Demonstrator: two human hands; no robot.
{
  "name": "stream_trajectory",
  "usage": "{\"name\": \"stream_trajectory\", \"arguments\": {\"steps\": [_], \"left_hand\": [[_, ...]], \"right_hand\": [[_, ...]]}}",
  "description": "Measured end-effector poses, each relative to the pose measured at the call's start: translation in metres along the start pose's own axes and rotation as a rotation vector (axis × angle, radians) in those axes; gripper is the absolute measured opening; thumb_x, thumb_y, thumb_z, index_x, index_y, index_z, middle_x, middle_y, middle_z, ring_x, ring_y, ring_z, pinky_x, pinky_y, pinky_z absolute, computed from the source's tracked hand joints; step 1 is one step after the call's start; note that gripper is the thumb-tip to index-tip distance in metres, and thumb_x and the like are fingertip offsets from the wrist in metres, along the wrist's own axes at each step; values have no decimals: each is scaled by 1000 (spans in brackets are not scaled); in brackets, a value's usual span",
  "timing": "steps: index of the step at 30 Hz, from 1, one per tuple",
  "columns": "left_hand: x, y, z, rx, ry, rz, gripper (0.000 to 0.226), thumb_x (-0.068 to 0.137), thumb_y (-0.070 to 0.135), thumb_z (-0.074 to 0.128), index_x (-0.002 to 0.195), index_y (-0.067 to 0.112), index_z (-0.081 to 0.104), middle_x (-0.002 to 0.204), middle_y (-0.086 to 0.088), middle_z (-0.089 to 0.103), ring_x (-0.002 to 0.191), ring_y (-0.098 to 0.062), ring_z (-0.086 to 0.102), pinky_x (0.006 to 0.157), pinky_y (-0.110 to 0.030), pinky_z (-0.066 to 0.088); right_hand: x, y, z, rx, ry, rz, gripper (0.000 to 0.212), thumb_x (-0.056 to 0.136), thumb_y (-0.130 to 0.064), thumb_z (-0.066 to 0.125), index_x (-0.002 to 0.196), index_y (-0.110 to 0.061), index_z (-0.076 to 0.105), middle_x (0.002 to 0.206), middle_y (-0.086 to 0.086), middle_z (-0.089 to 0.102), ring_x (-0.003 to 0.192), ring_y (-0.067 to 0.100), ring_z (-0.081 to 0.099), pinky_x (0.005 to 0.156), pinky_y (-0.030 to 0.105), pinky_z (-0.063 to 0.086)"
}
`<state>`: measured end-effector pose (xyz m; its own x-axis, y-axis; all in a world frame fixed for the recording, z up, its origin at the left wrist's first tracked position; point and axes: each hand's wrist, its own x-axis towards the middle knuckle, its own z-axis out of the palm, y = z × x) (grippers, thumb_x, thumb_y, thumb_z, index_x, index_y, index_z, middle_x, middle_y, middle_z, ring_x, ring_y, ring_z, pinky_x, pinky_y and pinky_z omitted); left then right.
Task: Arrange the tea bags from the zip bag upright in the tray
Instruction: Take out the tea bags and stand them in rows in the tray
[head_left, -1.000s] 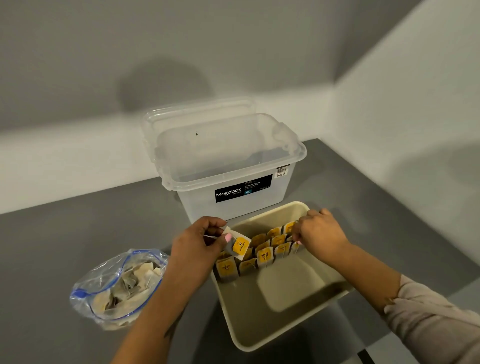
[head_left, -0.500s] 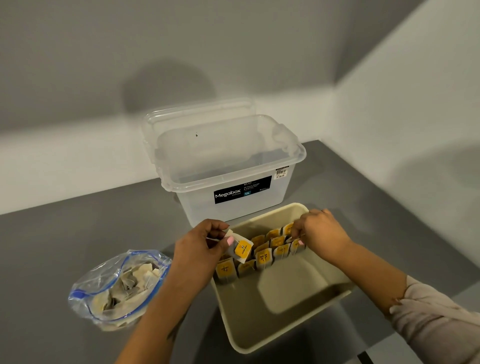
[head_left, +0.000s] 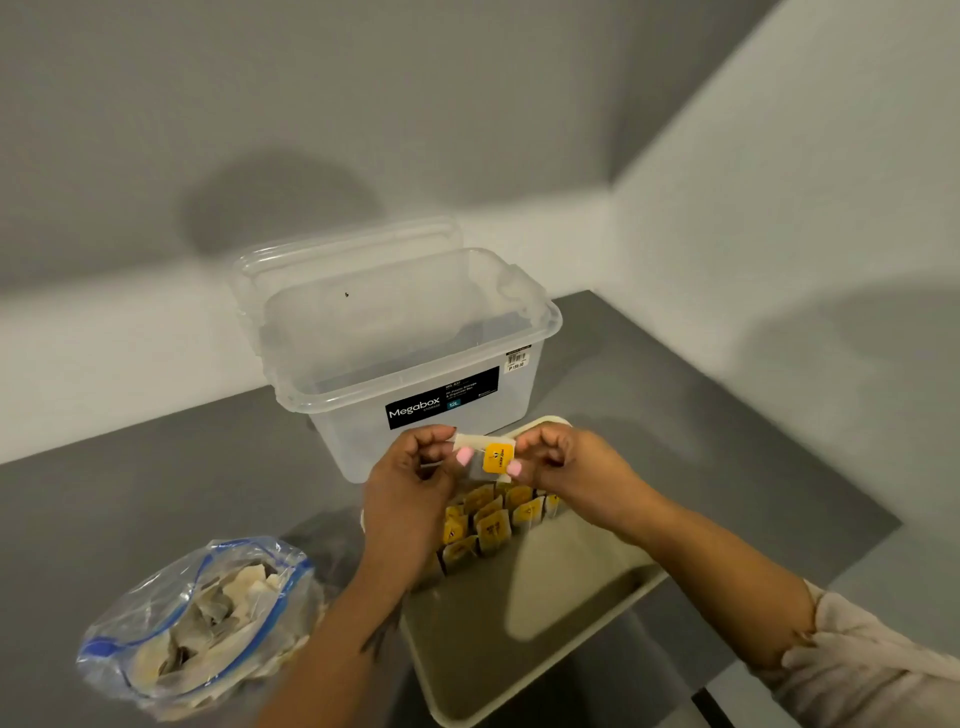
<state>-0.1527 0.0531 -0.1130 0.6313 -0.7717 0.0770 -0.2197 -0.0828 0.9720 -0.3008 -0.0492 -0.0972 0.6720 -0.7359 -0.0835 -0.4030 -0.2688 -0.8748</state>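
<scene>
Both hands hold one tea bag (head_left: 491, 456) with a yellow tag above the far end of the beige tray (head_left: 550, 670). My left hand (head_left: 410, 483) pinches its left side and my right hand (head_left: 561, 462) pinches its right side. Below them, several tea bags (head_left: 493, 525) with yellow tags stand upright in rows at the tray's far end. The near part of the tray holds nothing. An open zip bag (head_left: 202, 623) with a blue seal lies on the table to the left, with several loose tea bags inside.
A clear plastic storage box (head_left: 405, 338) with a Megabox label stands open just behind the tray, its lid leaning behind it. All rest on a grey table (head_left: 130, 493) set into a corner of white walls.
My right hand left the row of tea bags in the tray and rose to meet my left hand. The tea bag is now lifted higher and held by both hands.
</scene>
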Motion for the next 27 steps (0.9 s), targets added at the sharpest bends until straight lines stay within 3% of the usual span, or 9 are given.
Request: {"name": "stream_trajectory", "arguments": {"steps": [3,7,11,15,20,22,25,27], "left_hand": [[-1,2,6,-39,3,-4,20,81,17,69,97,28,64,87,3,68,89,-18,67,82,-43,57],[-6,2,10,-80,-37,-4,15,79,19,70,92,27,66,87,2,70,86,-17,68,80,-41,58],[-7,-2,12,-33,-49,-11,9,78,22,71,82,29,67,83,2,71,82,-19,69,79,-42,58],[-10,-5,14,103,-109,-38,5,80,28,69,84,29,68,89,8,71,83,-13,68,81,-36,57],[-12,-5,8,272,-132,-36,20,78,27,72,94,33,62,89,21,64,80,4,60,65,-5,44],[-12,-6,4,275,-121,-27,25,78,25,72,98,33,59,92,20,64,80,1,61,64,-6,43],[-13,-8,-2,284,-99,-18,32,80,24,70,106,34,55,96,19,63,76,-1,63,67,-13,49],[-14,-9,-6,297,-78,1,33,81,24,70,107,36,53,96,21,62,75,3,62,63,-8,47]], "right_hand": [[-1,1,3,198,54,68,10,85,-11,68,92,-5,66,79,-3,68,66,3,59,57,12,46],[-1,1,-5,286,58,81,13,83,-7,69,91,2,66,76,4,66,60,6,54,51,15,44],[-2,-3,-16,298,67,65,7,83,-6,69,80,-11,65,71,-1,66,56,2,54,50,13,44],[-1,-2,-24,217,84,55,6,82,-8,71,82,-12,66,76,3,67,58,3,54,52,12,44],[5,5,-39,-238,77,-13,6,81,-19,73,82,-22,68,77,-7,69,69,3,62,62,8,43],[7,8,-44,-498,69,-53,4,83,-22,71,85,-24,69,81,-10,69,75,4,62,61,6,39],[9,14,-43,-836,31,-118,8,87,-25,63,92,-28,68,90,-11,69,86,9,62,80,20,38],[9,19,-38,-1014,3,-169,11,89,-25,58,95,-31,65,91,-12,65,91,10,57,87,27,34]]}}
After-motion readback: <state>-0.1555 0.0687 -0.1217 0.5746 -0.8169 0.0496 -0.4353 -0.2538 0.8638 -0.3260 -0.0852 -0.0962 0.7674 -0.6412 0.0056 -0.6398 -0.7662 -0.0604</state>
